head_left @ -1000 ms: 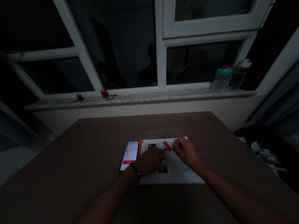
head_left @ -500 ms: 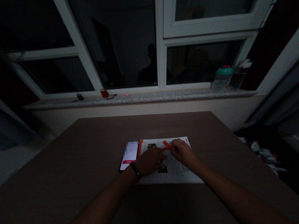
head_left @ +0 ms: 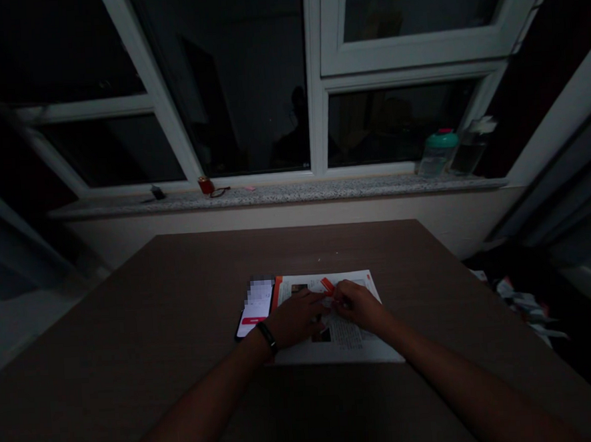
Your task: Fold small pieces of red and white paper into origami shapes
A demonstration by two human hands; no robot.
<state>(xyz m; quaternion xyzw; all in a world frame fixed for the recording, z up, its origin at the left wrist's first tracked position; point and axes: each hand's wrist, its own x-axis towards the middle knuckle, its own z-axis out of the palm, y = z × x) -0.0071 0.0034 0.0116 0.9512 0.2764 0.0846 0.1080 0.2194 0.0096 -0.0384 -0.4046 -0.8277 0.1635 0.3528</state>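
Note:
A magazine or booklet (head_left: 347, 338) with printed text, pictures and an orange left edge lies on the table. My left hand (head_left: 296, 317), wearing a dark wristband, rests on it with fingers stretched out and apart. Its fingertips reach a small flat red strip (head_left: 327, 284) on the upper page. My right hand (head_left: 355, 304) is beside the strip, fingers curled into a pinch close to my left fingertips. Whatever is between the right fingers is hidden and too dark to make out.
A lit phone (head_left: 255, 310) lies left of the booklet on the brown table (head_left: 132, 337). Beyond it, the windowsill (head_left: 284, 194) holds a small red jar (head_left: 206, 185), a teal-lidded bottle (head_left: 439, 152) and a clear bottle (head_left: 472, 147).
My right hand has shifted slightly left and down toward my left fingertips, now covering part of the red strip's side. My left hand stays in place.

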